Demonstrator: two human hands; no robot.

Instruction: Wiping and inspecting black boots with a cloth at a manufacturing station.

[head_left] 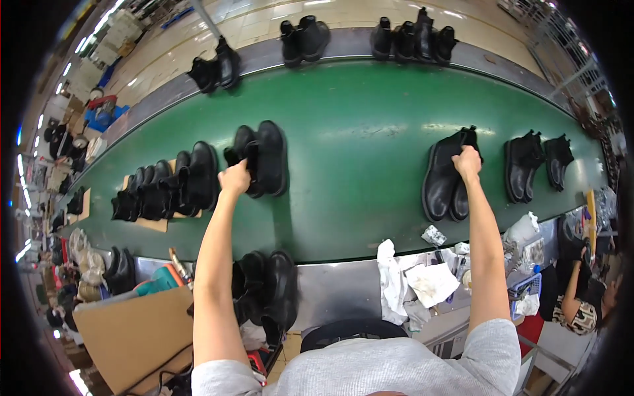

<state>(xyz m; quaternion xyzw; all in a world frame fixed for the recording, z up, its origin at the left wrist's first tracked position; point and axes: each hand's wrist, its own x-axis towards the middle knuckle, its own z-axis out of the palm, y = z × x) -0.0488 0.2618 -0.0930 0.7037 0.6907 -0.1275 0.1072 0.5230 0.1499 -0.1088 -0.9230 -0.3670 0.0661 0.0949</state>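
Green conveyor belt (356, 132), both hands' fingers gripping black boot pairs (261, 158), toes toward person.

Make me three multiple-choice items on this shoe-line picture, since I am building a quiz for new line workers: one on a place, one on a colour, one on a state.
1. Where is the pair of boots that the left hand grips?
A. on the green belt
B. on the cardboard box
C. on the floor

2. What colour is the conveyor belt?
A. grey
B. green
C. blue

3. What is the right hand doing?
A. resting open on the metal ledge
B. holding a white rag
C. gripping the top of a black boot pair

Answers:
1 A, the pair stands on the belt's left half, the left hand at its shafts.
2 B, the belt is plain green between grey metal edges.
3 C, the fingers close on the boot tops at the belt's right.
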